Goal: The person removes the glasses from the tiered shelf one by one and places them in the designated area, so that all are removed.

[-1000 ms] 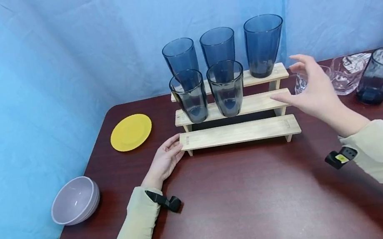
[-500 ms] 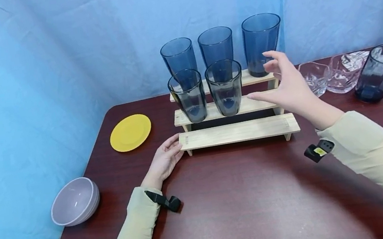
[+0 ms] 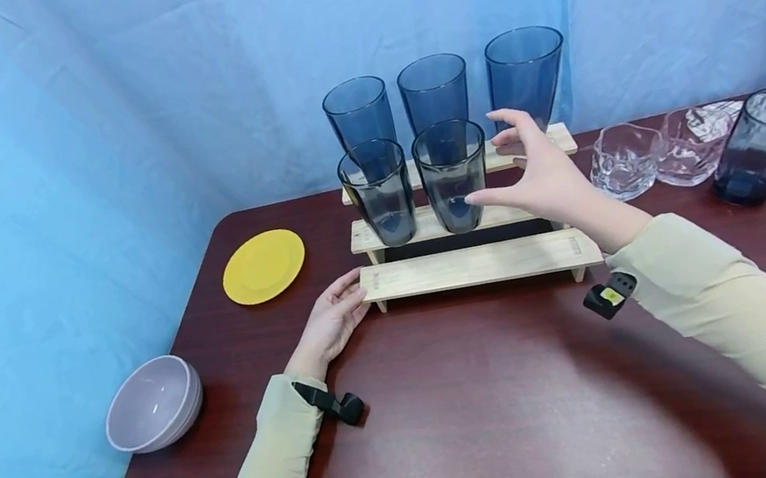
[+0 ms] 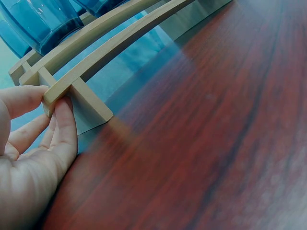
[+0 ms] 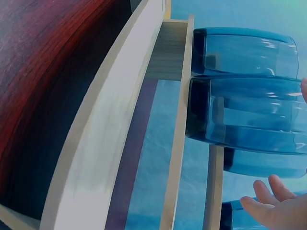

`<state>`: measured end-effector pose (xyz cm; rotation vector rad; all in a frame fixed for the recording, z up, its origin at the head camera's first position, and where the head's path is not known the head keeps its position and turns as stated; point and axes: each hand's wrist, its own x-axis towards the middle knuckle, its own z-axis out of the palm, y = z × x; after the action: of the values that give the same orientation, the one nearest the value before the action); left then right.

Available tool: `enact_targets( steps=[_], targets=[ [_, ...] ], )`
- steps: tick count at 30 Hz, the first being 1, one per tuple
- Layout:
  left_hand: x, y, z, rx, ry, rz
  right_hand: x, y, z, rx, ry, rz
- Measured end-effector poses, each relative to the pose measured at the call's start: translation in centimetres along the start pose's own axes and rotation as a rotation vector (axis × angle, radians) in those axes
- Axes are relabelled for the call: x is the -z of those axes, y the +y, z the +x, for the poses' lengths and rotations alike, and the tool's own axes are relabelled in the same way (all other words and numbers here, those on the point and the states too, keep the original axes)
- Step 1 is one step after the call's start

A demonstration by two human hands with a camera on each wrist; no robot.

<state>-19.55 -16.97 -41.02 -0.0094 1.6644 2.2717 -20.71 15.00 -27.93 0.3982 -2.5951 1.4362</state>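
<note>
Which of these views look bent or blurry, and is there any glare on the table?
Head view: sharp, with a soft pale sheen on the table. Left wrist view: the wooden rack curves from lens distortion, and the far tabletop blurs. Right wrist view: rack boards bow strongly, the blue glasses look stretched, and a blue cast covers everything.

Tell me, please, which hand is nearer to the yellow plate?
The left hand. It rests at the wooden rack's bottom-left corner, just right of the yellow plate; the right hand is across the rack, beside the dark tumblers.
</note>
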Motion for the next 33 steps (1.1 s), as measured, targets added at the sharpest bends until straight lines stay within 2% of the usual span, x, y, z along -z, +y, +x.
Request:
enact_targets(
  steps=[10,17,23,33],
  targets=[
    [0.2,0.1,-0.2,0.003,-0.001,0.002,-1.2,0.2,0.6,-0.031,-0.041,0.0],
    [0.0,0.1,-0.1,0.008,-0.001,0.003,-1.4,0.2,0.6,-0.031,-0.059,0.054],
    [0.2,0.1,-0.2,0.004,0.008,0.009,-2.0,0.5,0.9,-0.022,-0.057,0.041],
    [0.0,0.0,-0.2,0.003,0.004,-0.006,-3.0,1.3,1.1,-0.023,-0.014,0.115]
  ],
)
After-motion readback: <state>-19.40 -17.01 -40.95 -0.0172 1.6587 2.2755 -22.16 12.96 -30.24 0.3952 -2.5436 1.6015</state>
